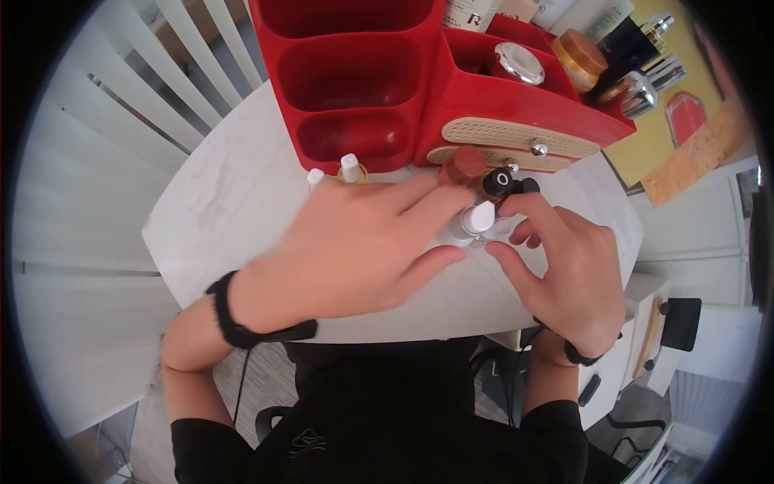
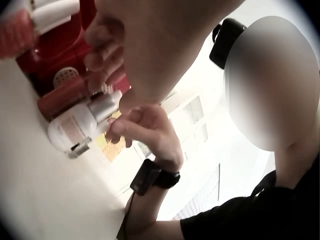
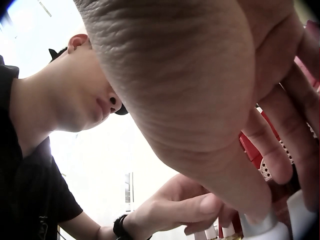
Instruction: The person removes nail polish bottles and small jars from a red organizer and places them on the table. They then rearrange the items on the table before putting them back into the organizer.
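"Where are the hands?"
"Left hand (image 1: 355,242) and right hand (image 1: 576,266) flank a white bottle (image 1: 481,216) on the counter (image 1: 435,324), before a red organiser (image 1: 504,95). Both grips look loose, fingers parted."
"Which step?"
"Probably positioning bottles. Next calls for steady fingertips, sparing the neighbouring bottles (image 1: 497,184) a knock."

Passable over bare tabletop (image 1: 218,202) left of the left hand (image 1: 355,242) and toward the body between it and the right hand (image 1: 576,270); barred behind by the red organizer (image 1: 516,105), between the hands by clustered bottles (image 1: 477,219), just past the left hand by two white-capped bottles (image 1: 350,168)
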Action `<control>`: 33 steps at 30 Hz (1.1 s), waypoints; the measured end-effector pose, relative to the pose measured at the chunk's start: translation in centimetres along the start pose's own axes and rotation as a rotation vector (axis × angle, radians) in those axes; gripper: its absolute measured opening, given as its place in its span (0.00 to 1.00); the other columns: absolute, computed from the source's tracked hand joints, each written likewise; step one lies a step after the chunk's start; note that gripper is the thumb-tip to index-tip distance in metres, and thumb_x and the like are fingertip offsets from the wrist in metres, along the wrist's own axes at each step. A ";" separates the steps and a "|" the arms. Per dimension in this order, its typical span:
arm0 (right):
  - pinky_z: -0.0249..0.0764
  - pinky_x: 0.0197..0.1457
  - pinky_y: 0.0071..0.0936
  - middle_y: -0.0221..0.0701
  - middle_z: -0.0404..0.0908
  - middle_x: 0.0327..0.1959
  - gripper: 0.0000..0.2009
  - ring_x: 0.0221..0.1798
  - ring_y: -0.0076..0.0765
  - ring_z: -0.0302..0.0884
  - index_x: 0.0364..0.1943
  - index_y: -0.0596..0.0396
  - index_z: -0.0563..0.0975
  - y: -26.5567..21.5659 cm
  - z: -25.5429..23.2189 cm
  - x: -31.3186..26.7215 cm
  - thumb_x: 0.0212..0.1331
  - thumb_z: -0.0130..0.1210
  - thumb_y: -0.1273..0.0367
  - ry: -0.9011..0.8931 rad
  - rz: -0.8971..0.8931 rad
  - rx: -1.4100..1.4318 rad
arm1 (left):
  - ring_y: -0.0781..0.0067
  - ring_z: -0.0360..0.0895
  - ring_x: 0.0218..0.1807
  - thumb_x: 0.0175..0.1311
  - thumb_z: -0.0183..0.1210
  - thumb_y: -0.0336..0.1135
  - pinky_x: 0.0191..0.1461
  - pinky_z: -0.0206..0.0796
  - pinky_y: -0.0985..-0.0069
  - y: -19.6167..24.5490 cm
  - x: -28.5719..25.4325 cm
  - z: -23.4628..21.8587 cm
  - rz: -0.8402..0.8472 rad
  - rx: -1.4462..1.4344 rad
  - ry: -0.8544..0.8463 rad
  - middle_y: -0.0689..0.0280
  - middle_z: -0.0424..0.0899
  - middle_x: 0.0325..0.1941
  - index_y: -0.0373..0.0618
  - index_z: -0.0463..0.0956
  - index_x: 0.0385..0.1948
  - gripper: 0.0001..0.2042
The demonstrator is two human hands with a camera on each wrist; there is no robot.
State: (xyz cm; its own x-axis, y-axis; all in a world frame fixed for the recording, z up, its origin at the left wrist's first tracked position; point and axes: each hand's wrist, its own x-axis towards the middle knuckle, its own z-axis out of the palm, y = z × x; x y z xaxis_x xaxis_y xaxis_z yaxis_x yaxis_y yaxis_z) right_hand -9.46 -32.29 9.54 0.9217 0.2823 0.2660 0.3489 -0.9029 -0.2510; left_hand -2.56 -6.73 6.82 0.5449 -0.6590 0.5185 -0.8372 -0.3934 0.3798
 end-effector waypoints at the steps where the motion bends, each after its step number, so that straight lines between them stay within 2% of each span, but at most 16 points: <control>1: 0.76 0.31 0.39 0.29 0.87 0.28 0.16 0.29 0.42 0.87 0.50 0.47 0.82 0.0 -0.1 -0.1 0.61 0.76 0.66 -0.005 0.000 -0.008 | 0.64 0.88 0.31 0.65 0.77 0.37 0.32 0.75 0.68 -0.2 -0.2 -1.5 0.064 0.011 -0.053 0.63 0.92 0.44 0.49 0.84 0.56 0.19; 2: 0.75 0.30 0.39 0.29 0.86 0.28 0.16 0.28 0.41 0.86 0.49 0.47 0.83 0.1 -0.1 -0.1 0.60 0.76 0.66 0.004 0.008 -0.008 | 0.64 0.88 0.31 0.65 0.77 0.37 0.32 0.75 0.68 -0.4 -0.5 -2.9 0.065 0.005 -0.048 0.63 0.92 0.44 0.49 0.84 0.56 0.19; 4: 0.74 0.29 0.38 0.28 0.86 0.27 0.16 0.28 0.40 0.86 0.49 0.46 0.83 0.0 -0.2 -0.2 0.59 0.77 0.66 0.010 0.018 -0.009 | 0.65 0.87 0.29 0.64 0.75 0.34 0.32 0.74 0.68 -1.0 -1.3 -5.5 -0.092 0.152 -0.208 0.65 0.92 0.38 0.51 0.87 0.51 0.14; 7: 0.73 0.28 0.35 0.27 0.85 0.26 0.18 0.26 0.37 0.85 0.47 0.46 0.83 -0.5 -0.8 -0.1 0.57 0.79 0.64 0.053 0.049 -0.049 | 0.64 0.87 0.29 0.64 0.73 0.30 0.33 0.74 0.68 -1.1 -2.1 -6.5 -0.195 0.274 -0.225 0.64 0.92 0.34 0.51 0.86 0.48 0.12; 9: 0.72 0.31 0.29 0.27 0.83 0.25 0.21 0.26 0.34 0.82 0.46 0.47 0.86 -1.4 -1.3 0.4 0.50 0.83 0.63 0.075 0.076 0.001 | 0.62 0.87 0.30 0.64 0.72 0.29 0.34 0.75 0.68 -0.7 -2.6 -6.4 -0.245 0.296 -0.276 0.64 0.92 0.36 0.50 0.86 0.47 0.11; 10: 0.72 0.31 0.29 0.27 0.83 0.25 0.21 0.26 0.34 0.82 0.46 0.47 0.86 -1.6 -0.9 0.6 0.50 0.83 0.63 0.072 0.077 0.000 | 0.61 0.88 0.30 0.64 0.71 0.28 0.35 0.76 0.67 -0.7 -2.7 -6.2 -0.294 0.319 -0.328 0.63 0.93 0.38 0.50 0.86 0.46 0.11; 12: 0.69 0.29 0.29 0.25 0.79 0.22 0.22 0.24 0.32 0.79 0.45 0.48 0.86 -1.8 0.0 1.1 0.47 0.85 0.62 0.151 -0.006 0.019 | 0.58 0.88 0.32 0.65 0.70 0.27 0.36 0.76 0.66 -0.7 -2.7 -5.7 -0.275 0.310 -0.350 0.62 0.94 0.39 0.49 0.85 0.46 0.10; 17: 0.69 0.28 0.31 0.25 0.78 0.23 0.20 0.25 0.32 0.80 0.45 0.49 0.86 -1.5 1.4 1.7 0.49 0.83 0.64 0.155 -0.119 -0.015 | 0.53 0.88 0.34 0.68 0.67 0.26 0.37 0.77 0.63 -1.0 -2.7 -5.5 -0.290 0.315 -0.368 0.60 0.94 0.39 0.48 0.84 0.44 0.07; 19: 0.70 0.28 0.31 0.26 0.79 0.25 0.19 0.27 0.33 0.81 0.45 0.49 0.87 -1.4 1.4 2.0 0.49 0.82 0.65 0.183 -0.142 -0.003 | 0.55 0.85 0.28 0.63 0.65 0.24 0.29 0.71 0.63 -1.5 -3.1 -4.9 -0.201 0.334 -0.277 0.63 0.87 0.28 0.41 0.83 0.41 0.07; 20: 0.71 0.29 0.31 0.27 0.80 0.27 0.17 0.28 0.34 0.82 0.44 0.49 0.87 -1.4 1.3 2.0 0.50 0.81 0.67 0.184 -0.159 0.003 | 0.55 0.85 0.28 0.63 0.65 0.24 0.29 0.71 0.63 -1.5 -3.2 -4.8 -0.199 0.335 -0.277 0.63 0.87 0.28 0.41 0.83 0.41 0.07; 23: 0.73 0.30 0.31 0.29 0.83 0.30 0.15 0.30 0.36 0.83 0.42 0.50 0.86 -1.3 1.1 2.0 0.51 0.79 0.70 0.178 -0.172 0.028 | 0.55 0.85 0.27 0.63 0.65 0.24 0.29 0.72 0.63 -1.4 -2.9 -4.5 -0.181 0.289 -0.251 0.63 0.87 0.27 0.42 0.82 0.41 0.07; 25: 0.74 0.30 0.31 0.30 0.83 0.31 0.14 0.30 0.37 0.83 0.41 0.50 0.86 -1.2 1.0 1.9 0.50 0.78 0.71 0.171 -0.168 0.046 | 0.56 0.88 0.31 0.68 0.69 0.28 0.35 0.77 0.64 -1.3 -2.4 -4.3 -0.175 0.215 -0.258 0.64 0.93 0.36 0.49 0.85 0.44 0.06; 27: 0.77 0.32 0.35 0.26 0.84 0.32 0.13 0.36 0.38 0.86 0.41 0.47 0.83 -1.0 0.9 1.7 0.53 0.74 0.71 0.176 -0.135 0.051 | 0.57 0.88 0.31 0.68 0.69 0.28 0.34 0.77 0.65 -1.4 -1.8 -3.3 -0.138 0.177 -0.230 0.65 0.93 0.35 0.49 0.85 0.44 0.07; 33: 0.77 0.32 0.36 0.27 0.84 0.33 0.12 0.36 0.40 0.87 0.40 0.48 0.82 -0.8 0.8 1.9 0.52 0.73 0.73 0.150 -0.113 0.068 | 0.61 0.88 0.30 0.68 0.69 0.28 0.32 0.76 0.68 -1.5 -0.9 0.9 -0.027 0.132 -0.098 0.67 0.92 0.34 0.51 0.86 0.46 0.09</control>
State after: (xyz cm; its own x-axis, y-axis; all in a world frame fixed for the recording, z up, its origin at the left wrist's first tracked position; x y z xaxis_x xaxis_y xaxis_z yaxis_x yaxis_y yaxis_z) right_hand -7.86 -30.78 9.52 0.8420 0.3248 0.4307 0.4645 -0.8425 -0.2727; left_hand -1.87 -6.14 5.11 0.5657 -0.7040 0.4294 -0.8246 -0.4886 0.2851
